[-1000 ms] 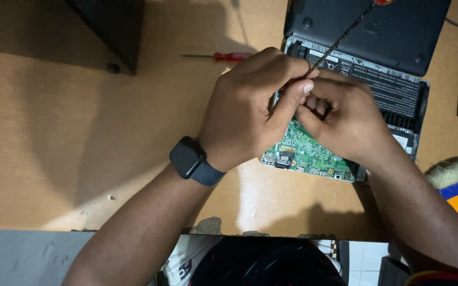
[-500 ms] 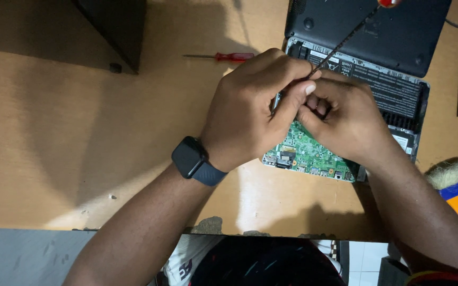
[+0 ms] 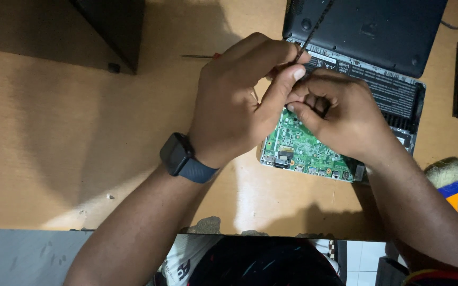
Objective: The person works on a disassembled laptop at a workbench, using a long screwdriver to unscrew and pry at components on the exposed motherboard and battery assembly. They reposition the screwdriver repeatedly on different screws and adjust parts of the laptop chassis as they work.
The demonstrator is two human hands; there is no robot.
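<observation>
Almost nothing changed: left hand (image 3: 234, 106) and right hand (image 3: 340, 114) stay clamped together on the thin tool (image 3: 314, 26) over the green board (image 3: 303, 148).

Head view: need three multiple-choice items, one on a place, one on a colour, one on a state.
1. Where does the brush lie?
A. at the table's right edge
B. on the laptop
C. beside the watch

2. What colour is the circuit board?
A. blue
B. green
C. red

3. How do the hands stand?
A. apart, flat on the table
B. one raised away
C. close together over the board

Answers: 1 A, the bristles show at the right edge of the table. 2 B, the bare board is green. 3 C, left hand and right hand meet above it.
</observation>
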